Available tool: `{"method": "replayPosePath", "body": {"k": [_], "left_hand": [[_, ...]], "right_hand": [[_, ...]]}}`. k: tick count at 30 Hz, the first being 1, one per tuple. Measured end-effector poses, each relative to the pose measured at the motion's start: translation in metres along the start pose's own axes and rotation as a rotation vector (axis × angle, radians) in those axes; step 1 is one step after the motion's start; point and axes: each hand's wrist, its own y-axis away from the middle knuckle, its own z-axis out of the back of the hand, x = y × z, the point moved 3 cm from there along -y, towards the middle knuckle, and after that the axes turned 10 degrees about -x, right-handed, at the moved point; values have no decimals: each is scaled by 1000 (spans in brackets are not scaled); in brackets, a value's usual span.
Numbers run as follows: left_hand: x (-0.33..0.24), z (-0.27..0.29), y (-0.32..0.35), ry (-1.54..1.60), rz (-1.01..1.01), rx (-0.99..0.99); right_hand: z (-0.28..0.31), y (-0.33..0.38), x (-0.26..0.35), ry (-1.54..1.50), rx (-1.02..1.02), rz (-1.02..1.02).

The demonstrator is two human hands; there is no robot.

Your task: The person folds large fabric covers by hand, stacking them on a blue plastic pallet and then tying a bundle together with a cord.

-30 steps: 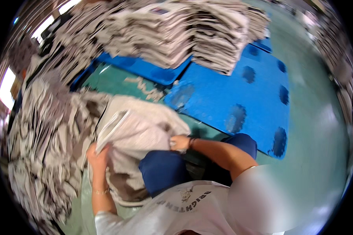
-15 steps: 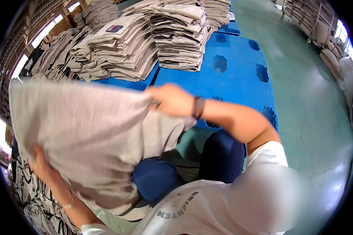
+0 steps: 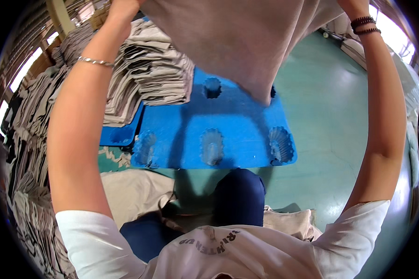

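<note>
Both my arms are raised high, holding a large beige cloth bag (image 3: 239,42) stretched out above a blue plastic pallet (image 3: 219,130). My left hand (image 3: 123,7) grips the cloth's left top edge at the frame's upper rim; a silver bracelet circles that wrist. My right hand (image 3: 354,5) grips the right top edge, mostly cut off by the rim, with dark bead bracelets on the wrist. The cloth hangs down to a point over the pallet's far side. My knees in blue trousers (image 3: 239,197) show below.
Tall stacks of folded beige cloth bags (image 3: 144,74) stand on another blue pallet at left, with more piles (image 3: 28,153) along the left edge. Loose beige cloth (image 3: 135,190) lies by my knees. Green floor (image 3: 330,116) spreads to the right.
Both arms have lifted the cloth from lap height to well above my head, spreading it out. My view has swung toward the blue pallet.
</note>
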Motion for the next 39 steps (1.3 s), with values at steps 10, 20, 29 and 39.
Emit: {"method": "replayPosePath", "body": {"k": [10,20,29,39], "left_hand": [[223,-140,115,604,572,231],[323,-56,522,518,1988,-83],[300,-79,520,452,1933,-291],[289,-104,482,603,1689,623]], "right_hand": [[-11,207,50,34,588,231],[54,567,210,-276,1448,-354],[50,545,211,-500,1384,-375],[41,474,37,-71,1069,-335]]}}
